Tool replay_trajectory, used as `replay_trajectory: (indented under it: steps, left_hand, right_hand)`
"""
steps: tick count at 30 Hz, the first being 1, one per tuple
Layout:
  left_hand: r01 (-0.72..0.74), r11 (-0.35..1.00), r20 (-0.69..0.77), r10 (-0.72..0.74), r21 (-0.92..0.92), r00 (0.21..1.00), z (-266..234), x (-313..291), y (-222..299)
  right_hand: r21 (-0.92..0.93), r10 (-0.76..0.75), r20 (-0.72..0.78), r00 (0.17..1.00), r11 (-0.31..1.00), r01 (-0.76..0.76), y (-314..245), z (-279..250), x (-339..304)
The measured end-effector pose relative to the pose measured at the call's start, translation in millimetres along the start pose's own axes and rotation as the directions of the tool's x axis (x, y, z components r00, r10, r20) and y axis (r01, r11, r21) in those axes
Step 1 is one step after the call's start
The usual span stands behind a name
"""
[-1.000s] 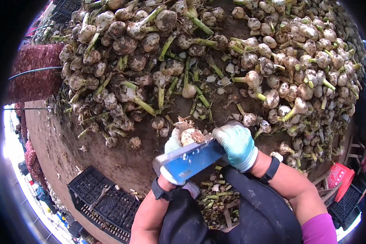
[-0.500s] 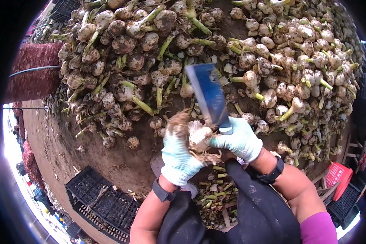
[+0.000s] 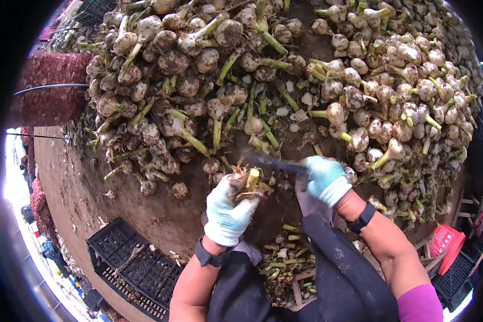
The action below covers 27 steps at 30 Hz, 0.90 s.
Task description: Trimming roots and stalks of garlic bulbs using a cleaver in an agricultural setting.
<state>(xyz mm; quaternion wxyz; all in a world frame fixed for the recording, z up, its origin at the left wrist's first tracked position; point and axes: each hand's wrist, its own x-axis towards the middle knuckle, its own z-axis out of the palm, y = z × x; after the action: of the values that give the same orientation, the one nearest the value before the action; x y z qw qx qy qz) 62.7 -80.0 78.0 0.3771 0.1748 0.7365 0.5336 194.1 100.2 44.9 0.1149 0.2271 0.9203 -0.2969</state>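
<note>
My left hand [image 3: 228, 217], in a pale blue-and-white glove, is closed around a garlic bulb [image 3: 251, 181]. The bulb's short pale-green stem points up, with ragged dry skin or roots about it. My gloved right hand [image 3: 326, 181] grips a broad-bladed knife [image 3: 276, 162]. Seen nearly edge-on, its blade reaches leftward just above the bulb, blurred at the tip and apart from the stem as far as I can tell. Beyond both hands lies a heap of soiled garlic [image 3: 174, 61] with long stems.
Cleaner bulbs with short stems form a pile [image 3: 408, 104] on the right. Cut stem pieces [image 3: 287, 263] lie between my knees. A black plastic crate [image 3: 137, 268] stands lower left, a red mesh sack [image 3: 51, 91] upper left, and a red container [image 3: 446, 246] lower right.
The knife has turned from blade-up with its blue face showing to nearly level and edge-on. My right hand has drawn apart from the bulb, which now shows its stem upward.
</note>
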Motion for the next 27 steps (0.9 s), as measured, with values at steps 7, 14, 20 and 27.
replay_trajectory:
  steps: [7, 14, 20, 27]
  left_hand:
    - [0.024, 0.821, 0.237, 0.136, -0.571, 0.962, 59, 44, 99]
    - [0.209, 0.152, -0.222, 0.075, 0.966, 0.972, -17, 151, -17]
    - [0.231, 0.371, -0.233, -0.038, 0.900, 0.972, -21, 134, -12]
    - [0.179, 0.880, 0.034, -0.183, -0.440, 0.983, -35, 27, -31]
  right_hand:
    - [0.519, 0.423, -0.136, 0.896, 0.800, -0.299, 41, -3, -15]
    - [0.727, 0.518, -0.035, 0.855, 0.600, -0.334, 19, 0, -15]
    - [0.658, 0.466, -0.033, 0.884, 0.676, -0.331, 4, -19, -14]
    - [0.299, -0.018, -0.363, 0.931, 0.945, 0.135, -22, -1, -16]
